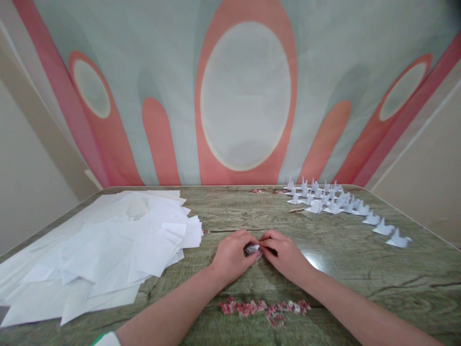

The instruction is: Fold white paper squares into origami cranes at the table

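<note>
White cuff w/ green edge (pixel 108 339) on L forearm, bottom corner, nearer than the pink flower print (pixel 248 307) & well to its left. Print = landmark; runs crosswise on the wood-grain table (pixel 219 206).

Just beyond print: L hand (pixel 234 252) & R hand (pixel 283 250), fingertips meeting. Btwn them, beyond print's middle, the folded paper pc (pixel 253 249), small & white. L hand curls round it, thumb & fingers gripping from the left; R hand pinches its right side, thumb vs. fingers. Visible bit of pc lies approx. crosswise, L to R, w/ a pale corner slanting toward print; full long axis & which way the tip points can't be told, fingers cover most.

Right of & slightly beyond print: glare spot (pixel 312 261) on tabletop.

Left of print & reaching well beyond it: paper heap (pixel 104 250), loose white sheets, diff. sizes, overlapping. One sheet in its far part has small dark writing (pixel 139 216), too tiny to read.

Far right of print: paper cranes (pixel 334 207), white, in rows, trailing off toward nearer right.

Farthest, past table edge beyond print: wall hanging (pixel 245 96), gray-green w/ coral arches & pale ovals.
</note>
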`<action>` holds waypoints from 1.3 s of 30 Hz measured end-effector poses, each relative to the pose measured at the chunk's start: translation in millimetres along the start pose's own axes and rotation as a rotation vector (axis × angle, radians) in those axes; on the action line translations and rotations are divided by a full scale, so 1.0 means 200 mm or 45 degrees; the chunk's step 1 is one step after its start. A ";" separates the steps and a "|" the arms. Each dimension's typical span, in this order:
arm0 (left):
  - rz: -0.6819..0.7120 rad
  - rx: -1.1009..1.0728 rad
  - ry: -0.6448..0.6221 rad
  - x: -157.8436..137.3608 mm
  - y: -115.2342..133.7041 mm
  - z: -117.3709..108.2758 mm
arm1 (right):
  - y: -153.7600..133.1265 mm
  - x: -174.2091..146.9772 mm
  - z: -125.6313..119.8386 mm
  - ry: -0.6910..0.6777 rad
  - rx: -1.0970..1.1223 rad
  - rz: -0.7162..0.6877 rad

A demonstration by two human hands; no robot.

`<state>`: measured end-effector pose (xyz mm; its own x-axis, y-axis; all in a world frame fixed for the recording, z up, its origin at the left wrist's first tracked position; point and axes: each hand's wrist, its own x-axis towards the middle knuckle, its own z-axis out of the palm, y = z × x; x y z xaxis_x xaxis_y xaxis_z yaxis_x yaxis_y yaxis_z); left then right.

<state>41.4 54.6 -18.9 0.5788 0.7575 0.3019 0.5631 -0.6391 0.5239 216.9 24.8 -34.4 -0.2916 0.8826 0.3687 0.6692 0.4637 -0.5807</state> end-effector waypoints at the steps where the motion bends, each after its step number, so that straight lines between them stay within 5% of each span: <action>1: -0.004 -0.004 0.005 0.00 0.00 0.00 | 0.00 0.00 0.00 0.000 -0.006 -0.009; 11: -0.025 0.057 0.012 0.00 0.01 0.01 | 0.03 0.00 -0.01 -0.046 -0.129 -0.155; 39: 0.236 0.605 -0.200 -0.03 0.10 -0.01 | -0.01 -0.02 -0.01 -0.081 -0.200 -0.140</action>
<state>47.2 37.3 -9.1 0.7547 0.6205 0.2133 0.6271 -0.7777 0.0435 218.3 20.7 -33.0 -0.4083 0.8326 0.3742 0.7280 0.5443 -0.4169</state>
